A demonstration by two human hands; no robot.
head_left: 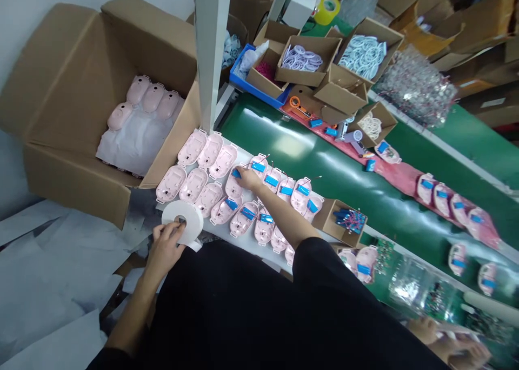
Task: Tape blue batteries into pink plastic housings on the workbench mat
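Rows of pink plastic shells (211, 167) lie on a white board in front of me; several hold a blue battery (271, 180). My right hand (247, 178) reaches over them, fingers pinched on a blue battery resting in one shell. My left hand (164, 246) grips a white roll of tape (183, 221) at the board's near left edge. A small cardboard box of blue batteries (345, 221) stands just right of the shells.
A large open carton (77, 143) with pink shells on white foam stands at left. A green conveyor belt (316, 159) carries more shells; boxes of rings and cables sit behind it. Another person's hands (454, 343) show at bottom right. A white post (211, 56) rises ahead.
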